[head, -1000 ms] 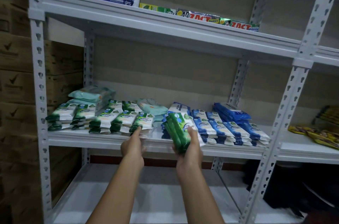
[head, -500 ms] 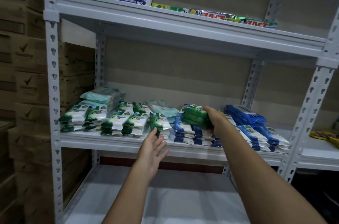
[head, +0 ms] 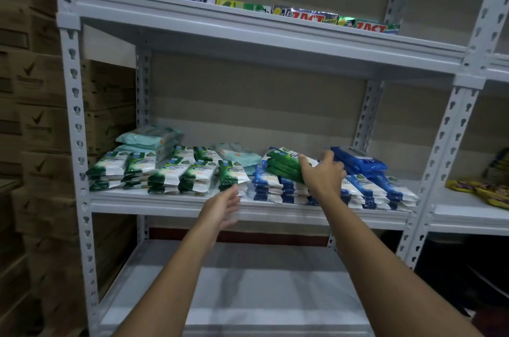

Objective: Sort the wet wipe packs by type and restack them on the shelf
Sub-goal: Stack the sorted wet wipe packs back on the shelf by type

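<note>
Wet wipe packs lie in stacks along the middle shelf (head: 170, 203). Green-and-white packs (head: 168, 172) fill the left half, pale teal packs (head: 148, 138) sit behind them, and blue-and-white packs (head: 268, 185) fill the right half. A small bundle of green packs (head: 282, 164) rests on top of the blue stacks. My right hand (head: 322, 175) holds that bundle from its right end, fingers spread over it. My left hand (head: 221, 207) hovers with relaxed fingers just in front of the shelf edge, below the rightmost green stack (head: 231, 174), and holds nothing.
Larger dark blue packs (head: 356, 161) lie at the back right. Toothpaste boxes (head: 303, 15) line the upper shelf. The bottom shelf (head: 248, 289) is bare. Brown cartons (head: 35, 121) stand to the left, yellow packets (head: 479, 189) on the neighbouring shelf to the right.
My right hand carried the green bundle up from in front of the shelf and set it on the blue stacks. My left hand opened and stayed near the shelf edge.
</note>
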`<state>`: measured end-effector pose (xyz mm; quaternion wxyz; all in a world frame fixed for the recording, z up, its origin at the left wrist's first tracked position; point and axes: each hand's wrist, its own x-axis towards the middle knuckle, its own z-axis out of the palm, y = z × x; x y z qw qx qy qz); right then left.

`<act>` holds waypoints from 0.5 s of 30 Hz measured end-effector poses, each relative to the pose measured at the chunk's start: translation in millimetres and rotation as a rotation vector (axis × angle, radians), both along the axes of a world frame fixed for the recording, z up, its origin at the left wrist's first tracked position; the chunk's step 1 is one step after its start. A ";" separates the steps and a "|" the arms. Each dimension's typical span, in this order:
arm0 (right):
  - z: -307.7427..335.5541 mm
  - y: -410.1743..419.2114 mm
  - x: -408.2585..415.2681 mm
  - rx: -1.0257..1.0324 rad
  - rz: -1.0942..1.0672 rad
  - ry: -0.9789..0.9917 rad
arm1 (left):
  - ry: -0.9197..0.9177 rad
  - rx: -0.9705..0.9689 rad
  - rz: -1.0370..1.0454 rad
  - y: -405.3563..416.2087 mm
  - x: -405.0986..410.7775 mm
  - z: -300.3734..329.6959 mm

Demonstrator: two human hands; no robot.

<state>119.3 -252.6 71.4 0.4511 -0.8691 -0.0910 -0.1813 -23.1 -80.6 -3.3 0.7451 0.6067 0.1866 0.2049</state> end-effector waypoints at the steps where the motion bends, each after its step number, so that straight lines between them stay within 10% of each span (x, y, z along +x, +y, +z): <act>1: -1.0 -2.3 -4.5 -0.065 0.001 -0.054 | 0.014 0.116 0.022 2.2 -0.9 -0.4; 10: 7.0 72.6 -6.4 -0.104 0.207 -0.484 | 0.079 0.710 0.152 30.3 23.0 -0.3; 15: 33.4 129.2 19.0 -0.124 0.427 -0.445 | 0.163 0.709 0.089 39.2 42.8 14.6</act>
